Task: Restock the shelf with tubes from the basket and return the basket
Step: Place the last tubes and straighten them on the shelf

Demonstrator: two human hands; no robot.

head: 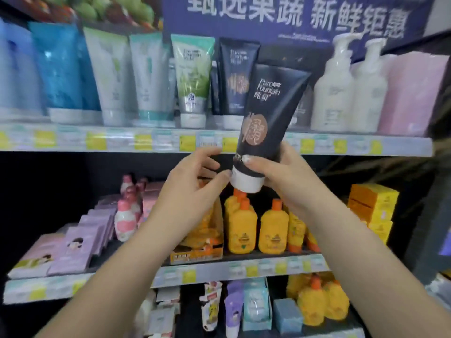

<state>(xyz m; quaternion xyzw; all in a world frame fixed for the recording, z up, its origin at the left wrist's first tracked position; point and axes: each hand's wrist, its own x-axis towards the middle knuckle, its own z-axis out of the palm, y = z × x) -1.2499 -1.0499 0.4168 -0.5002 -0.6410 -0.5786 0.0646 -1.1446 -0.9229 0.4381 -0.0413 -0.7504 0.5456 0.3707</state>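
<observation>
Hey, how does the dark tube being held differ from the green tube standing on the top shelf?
The held dark tube is navy with a copper disc; the green tube is green and white with a leaf print. The dark tube is tilted, in front of the shelf, gripped near its cap by the right hand, with the left hand touching the cap; the green tube stands upright in the row. Both stand cap-down, have white caps and carry the Pure Fountain name.
</observation>
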